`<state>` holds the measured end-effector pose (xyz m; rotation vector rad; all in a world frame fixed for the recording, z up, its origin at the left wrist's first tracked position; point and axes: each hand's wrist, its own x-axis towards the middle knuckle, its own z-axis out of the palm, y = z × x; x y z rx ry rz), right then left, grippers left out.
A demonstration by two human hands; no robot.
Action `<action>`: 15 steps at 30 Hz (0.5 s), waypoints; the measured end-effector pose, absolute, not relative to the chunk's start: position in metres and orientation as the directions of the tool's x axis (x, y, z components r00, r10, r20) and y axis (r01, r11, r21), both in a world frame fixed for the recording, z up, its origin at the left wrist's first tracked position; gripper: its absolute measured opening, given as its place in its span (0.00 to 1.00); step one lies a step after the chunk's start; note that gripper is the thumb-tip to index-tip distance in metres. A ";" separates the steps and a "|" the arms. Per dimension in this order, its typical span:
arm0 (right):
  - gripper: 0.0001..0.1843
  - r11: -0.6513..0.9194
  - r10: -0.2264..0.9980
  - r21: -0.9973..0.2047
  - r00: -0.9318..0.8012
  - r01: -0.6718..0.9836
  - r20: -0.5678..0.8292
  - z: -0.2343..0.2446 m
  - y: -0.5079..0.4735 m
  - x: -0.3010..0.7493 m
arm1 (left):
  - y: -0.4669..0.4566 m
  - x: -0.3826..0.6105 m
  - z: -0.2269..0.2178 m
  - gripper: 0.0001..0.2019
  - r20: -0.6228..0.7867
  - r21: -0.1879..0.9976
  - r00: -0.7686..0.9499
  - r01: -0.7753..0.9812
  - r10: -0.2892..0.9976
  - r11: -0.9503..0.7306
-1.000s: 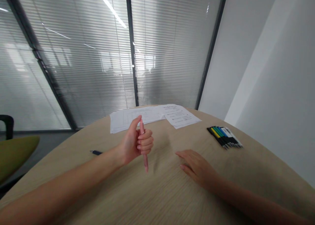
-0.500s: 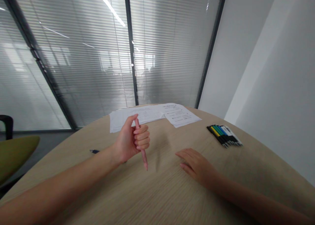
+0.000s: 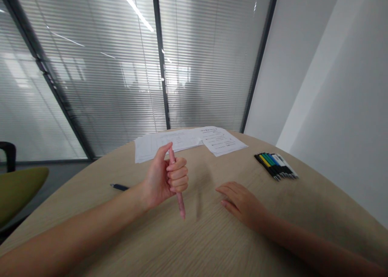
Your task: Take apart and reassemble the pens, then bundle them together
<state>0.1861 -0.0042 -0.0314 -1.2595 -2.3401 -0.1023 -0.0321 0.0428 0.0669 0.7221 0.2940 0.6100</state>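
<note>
My left hand (image 3: pixel 168 176) is wrapped round a pink pen (image 3: pixel 181 205), held above the table and nearly upright, with one end pointing down. The thumb presses on the pen's top end. On the wooden table (image 3: pixel 194 244), to the right, my right hand (image 3: pixel 239 200) rests palm down with its fingers stretched out, and nothing shows in it. A dark pen (image 3: pixel 119 187) lies behind my left forearm, partly hidden by it.
Several pens (image 3: pixel 275 165) in black, yellow, green, blue and white lie in a row at the right. Printed sheets of paper (image 3: pixel 222 141) spread over the far edge. A green chair (image 3: pixel 22 188) stands at the left, and a glass wall with blinds (image 3: pixel 206 66) is behind.
My left hand has moved slightly down and to the right with the pink pen. More of the dark pen shows now. My right hand has stayed in place.
</note>
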 end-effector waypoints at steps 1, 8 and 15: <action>0.14 0.575 0.767 -0.156 -0.463 0.803 0.445 -0.032 -0.004 0.186 | 0.043 -0.032 0.067 0.22 -0.044 0.693 0.787 -0.420 0.616 0.586; 0.14 0.570 0.767 -0.149 -0.459 0.808 0.448 -0.033 -0.005 0.186 | 0.044 -0.032 0.064 0.23 -0.033 0.703 0.790 -0.417 0.612 0.576; 0.14 0.573 0.763 -0.141 -0.462 0.807 0.453 -0.033 -0.004 0.186 | 0.045 -0.032 0.063 0.23 -0.018 0.703 0.795 -0.421 0.606 0.573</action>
